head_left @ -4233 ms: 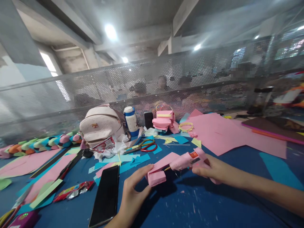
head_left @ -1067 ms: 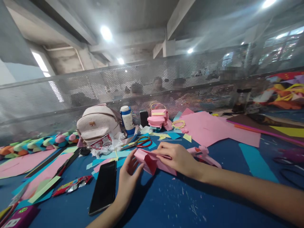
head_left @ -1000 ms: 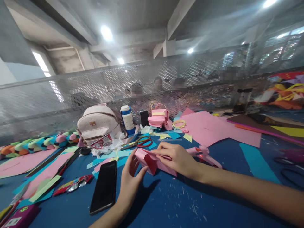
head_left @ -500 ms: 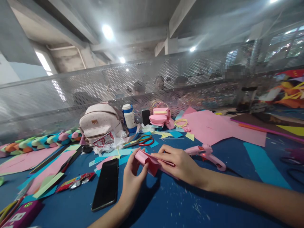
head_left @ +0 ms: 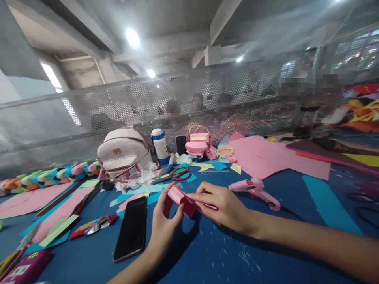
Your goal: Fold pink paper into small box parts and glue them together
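A folded piece of pink paper [head_left: 177, 194] is held just above the blue table, between both hands. My left hand [head_left: 166, 221] grips its left end between thumb and fingers. Closed on the right part of the same paper is my right hand [head_left: 219, 203], its fingers pressing along a flap. Part of the paper is hidden behind these fingers. A pink glue gun [head_left: 256, 191] with a small red light lies just right of my right hand. The black phone [head_left: 132, 228] rests flat to the left of my left hand.
Scissors [head_left: 177, 173] lie among paper scraps beyond my hands. A white backpack [head_left: 126, 152], a bottle [head_left: 160, 146] and a pink paper bag-like craft [head_left: 199, 144] stand along the perforated metal divider [head_left: 133, 102]. Large pink sheets [head_left: 260, 154] spread at the right, with a blue strip [head_left: 331, 205] nearby.
The view has shifted very slightly. Both hands keep hold of the folded pink paper in nearly the same position, with no other clear movement.
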Demonstrator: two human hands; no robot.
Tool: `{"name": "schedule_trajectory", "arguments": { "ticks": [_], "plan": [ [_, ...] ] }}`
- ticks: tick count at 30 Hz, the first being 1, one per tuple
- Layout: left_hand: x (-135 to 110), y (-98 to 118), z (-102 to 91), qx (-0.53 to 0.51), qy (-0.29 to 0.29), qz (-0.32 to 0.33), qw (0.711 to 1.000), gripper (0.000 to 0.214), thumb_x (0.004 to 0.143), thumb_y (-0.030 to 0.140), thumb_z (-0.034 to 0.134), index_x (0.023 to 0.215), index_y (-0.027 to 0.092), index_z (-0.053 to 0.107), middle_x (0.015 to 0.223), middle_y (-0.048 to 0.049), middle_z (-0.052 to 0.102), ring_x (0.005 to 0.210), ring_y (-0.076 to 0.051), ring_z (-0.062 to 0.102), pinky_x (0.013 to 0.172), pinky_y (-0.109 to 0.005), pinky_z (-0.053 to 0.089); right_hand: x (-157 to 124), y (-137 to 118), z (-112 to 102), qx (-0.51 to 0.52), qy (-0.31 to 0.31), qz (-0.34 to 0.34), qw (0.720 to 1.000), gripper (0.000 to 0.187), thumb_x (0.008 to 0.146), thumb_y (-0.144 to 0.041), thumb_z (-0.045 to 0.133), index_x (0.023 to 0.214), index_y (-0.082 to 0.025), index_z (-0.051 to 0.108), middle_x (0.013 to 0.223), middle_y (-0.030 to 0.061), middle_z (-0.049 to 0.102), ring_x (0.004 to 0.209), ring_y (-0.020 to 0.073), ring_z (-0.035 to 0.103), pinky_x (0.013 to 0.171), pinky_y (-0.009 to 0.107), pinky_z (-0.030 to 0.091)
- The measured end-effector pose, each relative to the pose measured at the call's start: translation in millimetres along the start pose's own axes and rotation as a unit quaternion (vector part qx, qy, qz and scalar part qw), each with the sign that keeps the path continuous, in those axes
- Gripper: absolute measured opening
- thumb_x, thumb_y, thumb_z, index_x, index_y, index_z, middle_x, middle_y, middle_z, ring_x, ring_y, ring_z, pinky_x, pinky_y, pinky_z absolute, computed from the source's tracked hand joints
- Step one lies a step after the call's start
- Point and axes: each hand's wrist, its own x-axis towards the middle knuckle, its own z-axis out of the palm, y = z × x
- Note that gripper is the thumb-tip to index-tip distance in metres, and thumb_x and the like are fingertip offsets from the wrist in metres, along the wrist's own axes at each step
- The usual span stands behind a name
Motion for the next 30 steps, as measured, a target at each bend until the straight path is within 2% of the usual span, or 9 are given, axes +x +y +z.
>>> {"name": "schedule_trajectory", "arguments": {
  "ticks": [7,13,18,23,27,30],
  "plan": [
    [1.1,1.8,-3.0,0.014,0.002,0.037,0.999,0.058,0.086,0.039,0.064,0.137,0.023,0.043,0.136,-0.0135,0.056,0.125,-0.027,0.055,0.107,-0.041,0.043,-1.1,-8.5,5.8,0.057,0.015,0.016,0.998,0.036,0.093,-0.015,0.052,0.128,-0.020,0.061,0.099,0.0075,0.059,0.087,0.0171,0.058,0.079,0.030,0.051],
    [5.7,6.2,-7.1,0.051,0.026,0.084,0.995,0.053,0.087,0.039,0.062,0.133,0.022,0.042,0.129,-0.0120,0.057,0.119,-0.025,0.057,0.104,-0.038,0.043,-4.5,-16.2,9.4,0.132,-0.002,0.052,0.990,0.058,0.086,-0.013,0.061,0.142,-0.023,0.047,0.110,0.0064,0.054,0.099,0.0177,0.055,0.092,0.032,0.047],
    [12.2,10.7,-13.9,0.071,0.026,0.133,0.988,0.036,0.087,0.029,0.056,0.122,0.022,0.047,0.120,-0.0089,0.058,0.113,-0.024,0.058,0.099,-0.036,0.045,-8.1,-16.9,11.2,0.172,-0.035,0.045,0.983,0.074,0.082,-0.031,0.072,0.147,-0.025,0.039,0.113,0.0068,0.052,0.103,0.0200,0.053,0.096,0.036,0.045],
    [12.7,14.9,-16.3,0.099,0.021,0.137,0.985,0.038,0.081,0.016,0.049,0.118,0.023,0.052,0.117,-0.0055,0.059,0.113,-0.023,0.057,0.099,-0.036,0.044,-11.8,-14.0,15.7,0.177,-0.040,0.030,0.983,0.080,0.080,-0.049,0.072,0.148,-0.024,0.038,0.123,0.0103,0.051,0.114,0.0248,0.051,0.101,0.040,0.042],
    [11.3,13.6,-14.6,0.098,0.013,0.114,0.989,0.045,0.075,0.009,0.046,0.117,0.023,0.052,0.114,-0.0033,0.061,0.111,-0.021,0.058,0.098,-0.034,0.043,-14.9,-12.0,17.9,0.131,-0.055,0.028,0.989,0.098,0.073,-0.056,0.075,0.152,-0.023,0.028,0.144,0.0142,0.040,0.131,0.0317,0.040,0.110,0.048,0.033],
    [9.9,12.0,-13.5,0.097,0.014,0.111,0.989,0.047,0.072,0.007,0.045,0.116,0.023,0.054,0.113,-0.0023,0.062,0.110,-0.020,0.058,0.096,-0.032,0.043,-16.8,-10.5,21.2,0.115,-0.087,0.011,0.989,0.107,0.072,-0.055,0.075,0.155,-0.021,0.017,0.155,0.0144,0.029,0.141,0.0327,0.027,0.116,0.050,0.025]
  ]
}}
